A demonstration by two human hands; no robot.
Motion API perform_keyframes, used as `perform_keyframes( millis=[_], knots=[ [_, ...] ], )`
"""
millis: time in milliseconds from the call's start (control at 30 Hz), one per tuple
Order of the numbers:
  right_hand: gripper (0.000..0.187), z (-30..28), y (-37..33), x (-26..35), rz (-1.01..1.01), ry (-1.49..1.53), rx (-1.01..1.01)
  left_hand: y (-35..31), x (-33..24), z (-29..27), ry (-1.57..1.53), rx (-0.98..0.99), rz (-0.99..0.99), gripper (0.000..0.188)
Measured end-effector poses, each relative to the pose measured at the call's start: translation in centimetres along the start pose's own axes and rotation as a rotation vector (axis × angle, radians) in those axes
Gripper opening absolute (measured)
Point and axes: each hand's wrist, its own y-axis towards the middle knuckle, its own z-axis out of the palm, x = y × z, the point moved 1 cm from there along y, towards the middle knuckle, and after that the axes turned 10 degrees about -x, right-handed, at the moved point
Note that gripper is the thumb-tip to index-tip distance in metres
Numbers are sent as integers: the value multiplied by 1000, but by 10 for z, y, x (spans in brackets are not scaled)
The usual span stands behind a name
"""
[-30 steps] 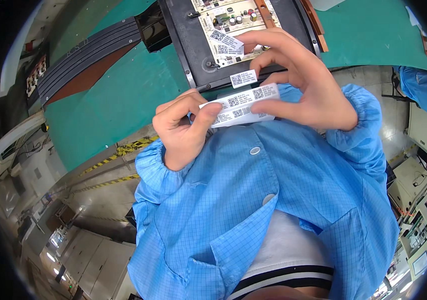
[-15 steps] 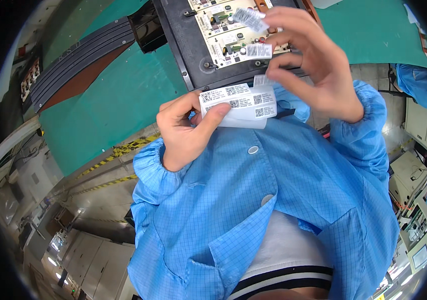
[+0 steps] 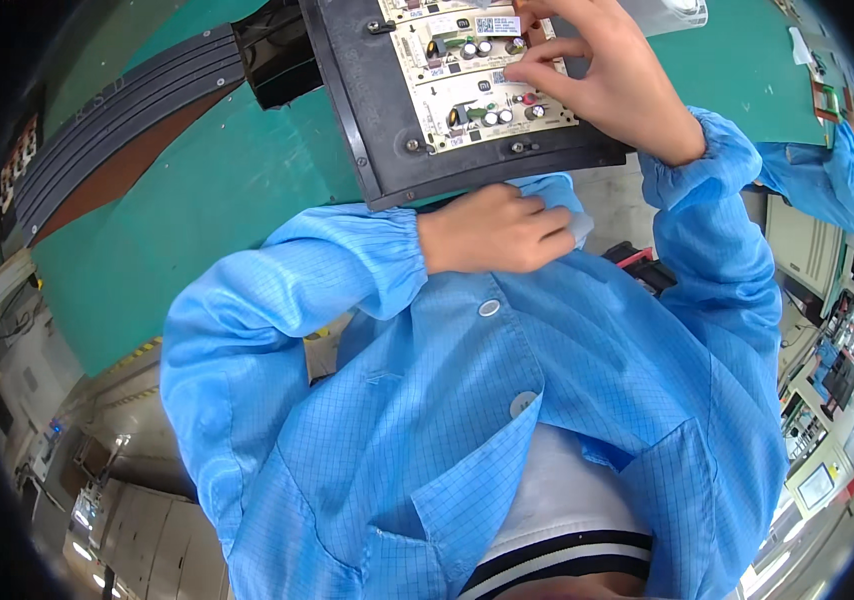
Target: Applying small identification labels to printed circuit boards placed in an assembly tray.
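My right hand (image 3: 615, 85) is over the circuit boards, fingers curled, with small printed labels at its fingertips. One white label (image 3: 499, 26) extends from an upper finger above a board. A smaller label (image 3: 499, 76) shows at the thumb tip, over the upper edge of the nearest board (image 3: 492, 108). Just below the black tray (image 3: 387, 165), my left hand (image 3: 499, 230) is closed, its back turned up. A pale edge of the label sheet (image 3: 581, 228) sticks out past its fingers; the rest is hidden.
The black tray holds several cream boards with capacitors, fixed by small clamps (image 3: 413, 146). Green matting (image 3: 197, 210) covers the bench. A dark ribbed rail (image 3: 137, 120) runs at the left. A clear plastic item (image 3: 682, 12) lies at the far right; another person's blue sleeve (image 3: 817, 180) shows at right.
My left hand has swung right and turned over, hiding the label sheet. My right hand has moved up over the boards with its labels. The third label at its fingers no longer shows.
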Motion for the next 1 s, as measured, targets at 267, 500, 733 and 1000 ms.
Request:
perform_keyframes(
  millis=[267,500,733,1000],
  knots=[
    [60,2,5,-2,-59,-74,84,-15,4,6,-97,31,-63,18],
    [68,3,38,-3,-648,-188,-184,-21,6,5,-138,79,-50,24],
    [55,3,45,16,78,-275,-63,-23,4,6,-116,47,-37,21],
    [66,9,48,8,-275,-583,-56,-24,6,8,-127,50,-47,20]
  ],
)
